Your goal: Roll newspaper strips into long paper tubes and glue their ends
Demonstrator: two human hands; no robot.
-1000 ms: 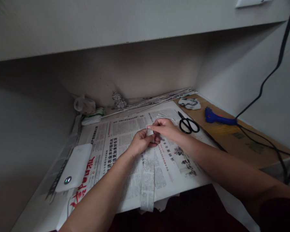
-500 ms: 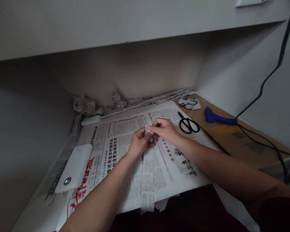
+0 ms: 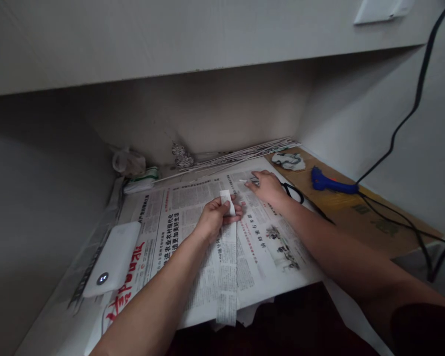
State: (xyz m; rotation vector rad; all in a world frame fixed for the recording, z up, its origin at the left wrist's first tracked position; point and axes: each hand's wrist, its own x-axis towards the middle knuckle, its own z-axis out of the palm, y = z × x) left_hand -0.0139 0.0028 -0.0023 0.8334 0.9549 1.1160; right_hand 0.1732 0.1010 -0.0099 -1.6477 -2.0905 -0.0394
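My left hand [image 3: 218, 217] is closed on a strip of newspaper [image 3: 228, 277]. The strip's pale upper end [image 3: 225, 196] stands up above my thumb, and its long tail runs down over the sheet to the front edge. Further right, my right hand [image 3: 267, 189] reaches low over the sheet with thumb and forefinger apart. Some small white paper pieces [image 3: 242, 181] lie at its fingertips; whether it touches them is unclear. Black-handled scissors [image 3: 295, 193] lie just beyond this hand, which partly hides them.
Printed newspaper [image 3: 193, 198] covers the work surface. A white power bank [image 3: 113, 257] lies left. On cardboard [image 3: 356, 212] at right are a blue glue gun [image 3: 333, 183] with black cords and a crumpled cloth [image 3: 288, 160]. Thin paper rods [image 3: 244, 154] lie at the back, below a low overhang.
My right hand has let go of the strip's upper end and moved right and away, to the small paper pieces by the scissors. My left hand still holds the strip.
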